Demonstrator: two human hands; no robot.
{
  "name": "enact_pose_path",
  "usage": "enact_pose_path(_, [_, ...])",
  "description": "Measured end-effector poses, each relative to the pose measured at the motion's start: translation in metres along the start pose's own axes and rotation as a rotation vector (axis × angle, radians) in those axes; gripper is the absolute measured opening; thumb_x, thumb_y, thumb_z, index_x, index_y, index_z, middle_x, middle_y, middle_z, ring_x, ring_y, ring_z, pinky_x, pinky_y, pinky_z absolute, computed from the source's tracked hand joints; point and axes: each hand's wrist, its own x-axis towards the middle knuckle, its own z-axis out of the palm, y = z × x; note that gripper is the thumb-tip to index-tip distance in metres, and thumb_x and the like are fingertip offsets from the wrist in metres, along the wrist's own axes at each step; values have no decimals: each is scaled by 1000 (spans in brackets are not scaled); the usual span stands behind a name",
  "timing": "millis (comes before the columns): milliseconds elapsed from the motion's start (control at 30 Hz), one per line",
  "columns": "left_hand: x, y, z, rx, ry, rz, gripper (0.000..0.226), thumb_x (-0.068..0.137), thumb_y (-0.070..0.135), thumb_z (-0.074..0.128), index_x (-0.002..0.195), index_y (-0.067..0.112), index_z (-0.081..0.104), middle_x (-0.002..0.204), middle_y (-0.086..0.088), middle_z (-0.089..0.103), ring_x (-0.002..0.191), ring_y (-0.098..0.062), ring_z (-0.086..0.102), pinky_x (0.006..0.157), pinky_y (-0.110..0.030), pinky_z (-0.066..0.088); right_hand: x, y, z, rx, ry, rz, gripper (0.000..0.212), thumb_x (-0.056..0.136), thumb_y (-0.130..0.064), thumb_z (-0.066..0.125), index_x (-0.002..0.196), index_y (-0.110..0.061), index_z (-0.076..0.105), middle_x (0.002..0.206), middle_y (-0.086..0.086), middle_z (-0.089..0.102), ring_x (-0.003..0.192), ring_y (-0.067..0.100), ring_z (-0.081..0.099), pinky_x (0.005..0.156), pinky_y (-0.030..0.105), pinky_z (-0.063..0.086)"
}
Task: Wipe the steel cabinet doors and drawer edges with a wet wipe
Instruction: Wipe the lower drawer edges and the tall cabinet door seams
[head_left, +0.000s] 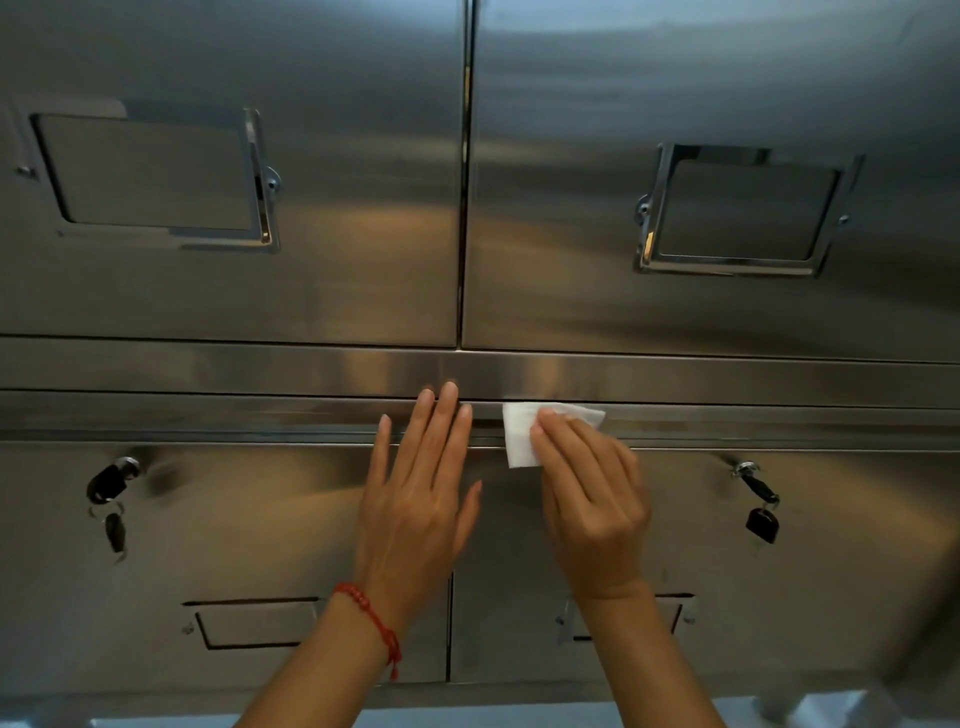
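The right hand (592, 499) pinches a soft, folded white wet wipe (540, 431) under curled fingertips against the brushed-steel drawer edge (779, 423). The left hand (421, 493) lies flat beside it, fingers straight on the smooth steel.

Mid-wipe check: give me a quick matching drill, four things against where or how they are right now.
Things:
1. left hand
2. right hand
3. wet wipe
4. red bracelet

States:
A. white, against the drawer's top edge
B. around the left wrist
C. fingers straight, flat on the steel
D. pressing the wipe

Pairs: 1-C, 2-D, 3-A, 4-B
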Motion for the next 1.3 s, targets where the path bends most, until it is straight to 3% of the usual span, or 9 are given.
enact_pose_path(267, [6,-7,0,-52,34,-59,59,87,27,46,139,1,36,146,-18,31,137,-30,27,108,-51,27,-11,-9,9,-57,-44,-13,23,89,-8,62,111,-2,65,119,15,62,113,28,58,98,38,44])
enact_pose_path(667, [2,-15,9,11,14,-13,64,86,30,44,141,2,25,148,-17,25,139,-27,19,111,-49,21,-13,-22,17,-68,-78,10,32,88,-11,62,120,-5,59,125,13,58,118,27,55,100,42,42])
enact_pose_path(867, [1,-15,16,49,5,-23,68,88,33,41,144,3,18,151,-14,18,144,-24,5,113,-48,16,-17,-19,14,-93,-90,53,27,95,-12,53,120,-5,59,127,12,57,121,28,53,100,45,41])
enact_pose_path(1300, [0,-18,18,60,15,-12,67,89,34,41,145,5,19,151,-13,18,144,-23,6,112,-49,18,-16,-29,18,-108,-100,70,33,89,-10,58,122,-7,58,128,11,57,121,27,52,101,46,39])
